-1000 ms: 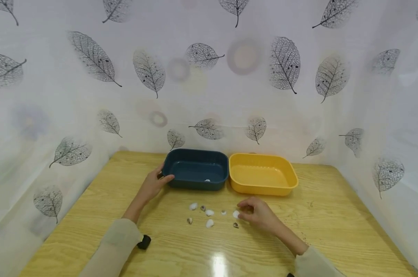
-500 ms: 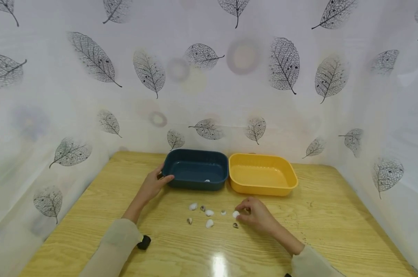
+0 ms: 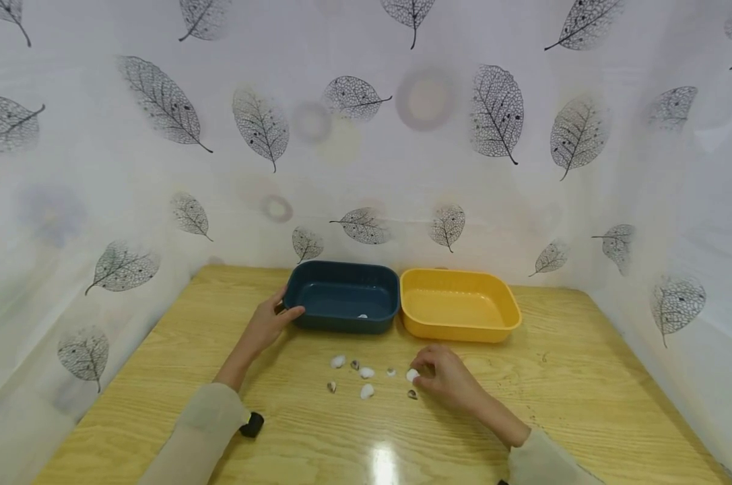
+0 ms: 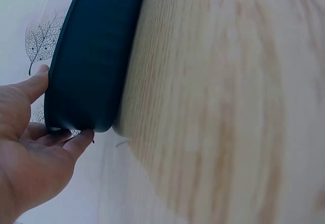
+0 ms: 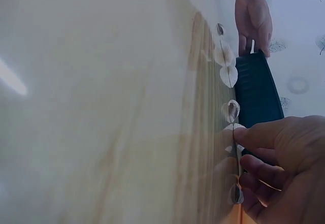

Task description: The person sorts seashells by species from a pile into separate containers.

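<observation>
A dark blue plastic basin (image 3: 347, 323) stands at the back, and my left hand (image 3: 267, 325) grips its left end. The thumb lies at the near rim and the fingers curl round the end, as the left wrist view shows. My right hand (image 3: 447, 377) is low over the tabletop, pinching a small white seashell (image 3: 412, 375) between thumb and fingers. Just in front of it lies a dark snail shell (image 3: 412, 394). In the right wrist view the thumb (image 5: 254, 135) overlaps a pale shell. Several other shells, including a white one (image 3: 367, 391), lie to the left.
Against the blue basin's right side stands a yellow basin (image 3: 462, 331). One white bit shows on the blue basin's floor. The wooden table (image 3: 305, 438) ends at a leaf-printed curtain (image 3: 366, 168) behind and at both sides.
My right hand has shifted slightly left, and its thumb and fingers have closed in around the white seashell. The left hand and both basins have stayed put.
</observation>
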`<state>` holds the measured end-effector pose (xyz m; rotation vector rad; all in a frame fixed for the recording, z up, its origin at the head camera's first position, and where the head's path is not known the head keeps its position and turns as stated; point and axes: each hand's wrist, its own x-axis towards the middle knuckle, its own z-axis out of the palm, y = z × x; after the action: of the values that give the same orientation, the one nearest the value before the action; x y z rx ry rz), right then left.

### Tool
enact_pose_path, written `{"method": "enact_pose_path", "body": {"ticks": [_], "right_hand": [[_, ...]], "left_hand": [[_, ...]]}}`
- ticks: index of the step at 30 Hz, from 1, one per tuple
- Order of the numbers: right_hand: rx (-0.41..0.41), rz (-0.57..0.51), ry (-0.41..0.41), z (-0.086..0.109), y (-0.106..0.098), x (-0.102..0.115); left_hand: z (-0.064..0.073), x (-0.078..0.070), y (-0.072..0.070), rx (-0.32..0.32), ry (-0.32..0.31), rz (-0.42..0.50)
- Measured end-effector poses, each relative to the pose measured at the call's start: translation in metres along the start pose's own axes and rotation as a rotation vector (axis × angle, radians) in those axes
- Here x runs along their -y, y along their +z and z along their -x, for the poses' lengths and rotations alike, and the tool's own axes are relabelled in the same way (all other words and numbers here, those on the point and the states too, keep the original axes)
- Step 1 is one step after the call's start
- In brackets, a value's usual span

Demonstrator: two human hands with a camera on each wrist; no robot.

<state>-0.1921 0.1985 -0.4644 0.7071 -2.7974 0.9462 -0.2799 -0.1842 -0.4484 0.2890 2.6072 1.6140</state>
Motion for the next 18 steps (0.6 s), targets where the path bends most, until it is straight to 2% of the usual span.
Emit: {"method": "enact_pose_path", "body": {"ticks": [6,18], "right_hand": [[-0.011,0.023,-0.063,-0.0009,0.0011,0.0006],[0.015,0.014,-0.061,-0.0012,0.0006,-0.0006]], "left_hand": [[-0.0001,0.0006,-0.0001,-0.003,0.007,0.006],[0.0006,-0.0006,-0.001,-0.005,0.019,0.017]]}}
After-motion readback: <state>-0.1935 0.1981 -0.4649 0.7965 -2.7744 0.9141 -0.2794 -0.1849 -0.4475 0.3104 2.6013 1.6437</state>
